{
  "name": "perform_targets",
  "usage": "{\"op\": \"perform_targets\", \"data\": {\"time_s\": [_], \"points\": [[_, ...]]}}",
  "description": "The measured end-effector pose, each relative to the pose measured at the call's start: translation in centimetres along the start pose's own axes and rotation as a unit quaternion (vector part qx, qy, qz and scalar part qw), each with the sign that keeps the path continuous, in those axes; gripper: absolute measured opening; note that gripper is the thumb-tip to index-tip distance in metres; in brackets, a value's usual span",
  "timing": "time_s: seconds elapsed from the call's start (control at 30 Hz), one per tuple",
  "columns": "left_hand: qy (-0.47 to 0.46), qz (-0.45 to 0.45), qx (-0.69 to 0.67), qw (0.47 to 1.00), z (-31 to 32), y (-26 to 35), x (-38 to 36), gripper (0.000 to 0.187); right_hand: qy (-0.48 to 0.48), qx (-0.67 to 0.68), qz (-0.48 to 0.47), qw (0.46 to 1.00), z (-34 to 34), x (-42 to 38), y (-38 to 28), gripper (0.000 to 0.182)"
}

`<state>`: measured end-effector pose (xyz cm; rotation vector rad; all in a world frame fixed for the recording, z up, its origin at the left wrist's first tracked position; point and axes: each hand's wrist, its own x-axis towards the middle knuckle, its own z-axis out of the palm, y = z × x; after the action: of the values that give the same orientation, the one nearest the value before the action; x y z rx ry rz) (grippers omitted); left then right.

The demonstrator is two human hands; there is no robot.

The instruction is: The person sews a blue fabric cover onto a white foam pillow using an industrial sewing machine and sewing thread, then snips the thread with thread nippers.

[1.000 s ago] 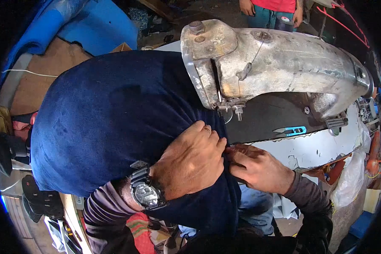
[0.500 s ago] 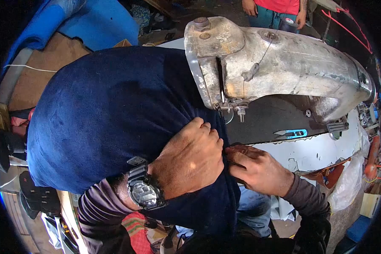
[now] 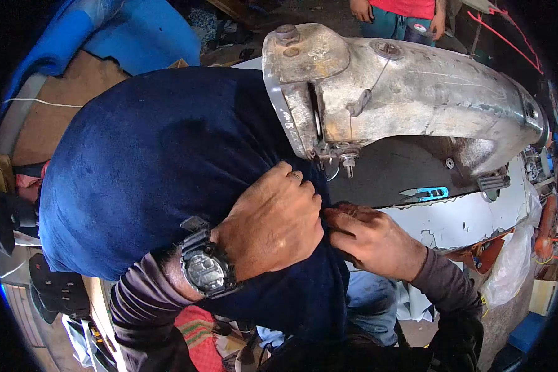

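A large, stuffed dark blue fabric cushion point(image 3: 149, 161) fills the left and middle of the view, its right edge running under the head of an old grey sewing machine point(image 3: 415, 87). Below the needle area, my left hand point(image 3: 276, 220) is closed on the gathered cloth, knuckles up, with a black watch on the wrist. My right hand point(image 3: 375, 239) pinches the same cloth's edge just to the right; its fingertips are partly hidden in the fold. Blue-handled thread snips point(image 3: 425, 194) lie on the machine bed, beyond my right hand.
A bobbin-like metal disc point(image 3: 449, 163) lies on the dark bed near the machine's upright. The white tabletop point(image 3: 465, 217) has a chipped edge. Another person's hand point(image 3: 361, 10) shows behind the machine, and a clear plastic bag point(image 3: 508, 273) hangs at the right.
The view has shifted slightly, so the machine sits a little further left. Both hands keep their hold on the cloth, with only slight movement of the right fingers.
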<state>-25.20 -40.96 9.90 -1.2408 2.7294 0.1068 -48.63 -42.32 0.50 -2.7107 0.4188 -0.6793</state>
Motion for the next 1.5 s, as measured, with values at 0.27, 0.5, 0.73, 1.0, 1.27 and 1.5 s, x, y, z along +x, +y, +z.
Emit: {"op": "perform_targets", "data": {"time_s": [0.27, 0.5, 0.73, 1.0, 1.27, 1.5], "points": [[-0.027, -0.002, 0.006, 1.000, -0.2, -0.7, 0.6, 0.026, 0.004, -0.006, 0.001, 1.000, 0.1, 0.6, 0.4, 0.021], [-0.023, 0.007, 0.035, 0.999, -0.3, -1.4, 1.0, 0.026, 0.005, -0.007, 0.002, 1.000, 0.3, 0.9, 1.0, 0.026], [0.024, 0.025, 0.040, 0.999, -0.2, -2.2, 0.9, 0.025, 0.006, -0.022, 0.007, 1.000, 0.5, 1.3, 1.6, 0.028], [0.113, 0.073, 0.068, 0.989, 0.5, -2.7, 0.4, 0.024, 0.016, -0.020, 0.008, 1.000, 0.6, 1.3, 1.8, 0.028], [-0.016, 0.044, 0.090, 0.995, -0.6, -2.7, 1.5, 0.028, 0.013, -0.020, 0.007, 1.000, 0.7, 1.5, 2.1, 0.030], [0.043, 0.059, 0.137, 0.988, 0.6, -3.4, 1.5, 0.023, 0.018, -0.024, 0.003, 1.000, 0.7, 1.9, 2.6, 0.030]]}}
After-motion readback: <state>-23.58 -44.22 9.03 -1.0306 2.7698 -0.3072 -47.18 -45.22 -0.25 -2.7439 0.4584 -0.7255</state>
